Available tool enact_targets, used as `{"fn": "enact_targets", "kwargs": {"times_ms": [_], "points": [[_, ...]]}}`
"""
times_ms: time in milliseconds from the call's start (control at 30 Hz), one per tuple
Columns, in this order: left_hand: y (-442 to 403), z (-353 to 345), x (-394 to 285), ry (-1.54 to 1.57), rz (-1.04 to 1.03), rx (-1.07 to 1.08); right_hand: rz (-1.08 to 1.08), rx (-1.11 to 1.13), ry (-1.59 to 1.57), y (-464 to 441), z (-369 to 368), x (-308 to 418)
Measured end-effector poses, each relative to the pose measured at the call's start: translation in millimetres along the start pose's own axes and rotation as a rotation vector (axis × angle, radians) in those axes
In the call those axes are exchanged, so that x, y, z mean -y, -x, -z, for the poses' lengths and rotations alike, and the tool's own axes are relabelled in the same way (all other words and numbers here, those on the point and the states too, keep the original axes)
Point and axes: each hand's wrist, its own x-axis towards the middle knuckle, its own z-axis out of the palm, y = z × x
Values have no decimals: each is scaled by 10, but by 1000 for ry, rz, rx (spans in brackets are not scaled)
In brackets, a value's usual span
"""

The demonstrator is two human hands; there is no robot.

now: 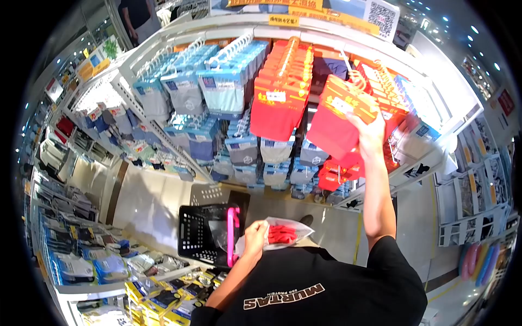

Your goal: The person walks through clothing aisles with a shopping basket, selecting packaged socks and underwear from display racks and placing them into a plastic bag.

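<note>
My right hand (371, 130) is raised to the rack with its fingers closed on the edge of a red underwear pack (338, 117), which has a gold band, a white label and a hanger hook. The pack hangs tilted at the front of its row. Low in front of my body, my left hand (255, 237) pinches the edge of a clear plastic bag (302, 228) with folded red cloth (282, 234) inside. Just left of that hand stands a black shopping basket (201, 231) with a pink handle (232, 231).
Blue-and-grey packs (223, 87) hang left of another row of red packs (280, 103). More packs hang on lower hooks. A shelf with yellow packages (163, 299) lies at lower left. White racks (473, 190) stand at right, beside colourful rings (478, 263).
</note>
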Motion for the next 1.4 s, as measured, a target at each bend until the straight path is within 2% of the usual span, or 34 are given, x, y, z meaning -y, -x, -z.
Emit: {"fn": "enact_targets", "kwargs": {"times_ms": [33, 100, 167, 233, 267, 367, 433, 467, 567, 733, 800, 900, 967, 1033, 1100, 1167, 1233, 1400], "points": [[9, -4, -39, 54, 52, 12, 21, -32, 39, 111, 41, 67], [-119, -14, 31, -180, -91, -74, -50, -121, 42, 278, 147, 172], [-70, -174, -106, -216, -209, -150, -31, -100, 12, 268, 351, 130], [-138, -127, -112, 73, -72, -13, -59, 50, -214, 208, 310, 161], [-160, -167, -158, 73, -75, -5, -33, 113, -217, 114, 360, 50], [-218, -301, -247, 42, -61, -6, -8, 37, -65, -40, 247, -125], [-200, -350, -315, 12, -62, -15, -49, 23, -92, -54, 247, -174], [-235, -228, -306, 7, 30, 50, -66, 36, -125, -62, 264, -207], [-160, -319, -335, 33, -63, 45, -164, 41, -75, -46, 225, -188], [-189, -253, -205, 41, -72, -2, -151, 87, -106, -71, 268, -176], [-182, -263, -202, 52, -65, -24, -116, 134, -195, -85, 386, -180], [-207, -285, -210, 84, -34, -32, 29, 92, -146, -169, 821, -484], [-188, -238, -183, 118, 1, -55, 16, 68, -176, -187, 1193, -668], [-138, -252, -219, 197, -45, 35, -37, 103, -211, -11, 1264, -603], [-226, -209, -168, 116, 8, 12, -122, 171, -243, 218, 1233, -588], [-158, -319, -314, 171, 60, -23, -231, 234, -283, 520, 1162, -699], [-213, -253, -323, 172, 97, 54, -333, 285, -327, 822, 1065, -876], [-229, -413, -491, 214, 20, 67, -557, 399, -445, 1472, 857, -1214]]}}
